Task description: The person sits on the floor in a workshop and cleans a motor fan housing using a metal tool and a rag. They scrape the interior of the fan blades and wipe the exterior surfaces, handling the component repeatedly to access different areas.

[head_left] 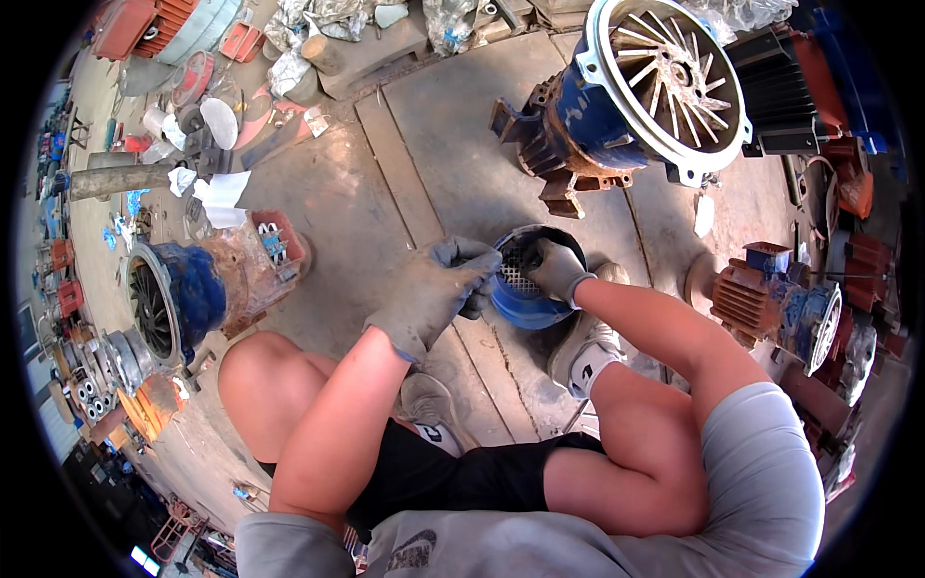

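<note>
A blue round fan cover (pixel 529 311) with a metal mesh in its bottom stands between my feet, its open side facing up. My gloved right hand (pixel 557 271) reaches over its right rim, with the fingers curled inside against the wall, gripping it. Beside the left rim is my gloved left hand (pixel 431 292), its thumb and fingers pinched together. Whatever those fingertips hold, if anything, is too small to make out. Both gloves are grey and dirty.
A large blue motor (pixel 605 125) with an exposed fan stands ahead to the right. Rusty blue motors lie at left (pixel 207 284) and right (pixel 771 299). White paper (pixel 224 197), a wooden post (pixel 120 180) and scrap parts clutter the far left. A floor strip (pixel 397 173) runs ahead.
</note>
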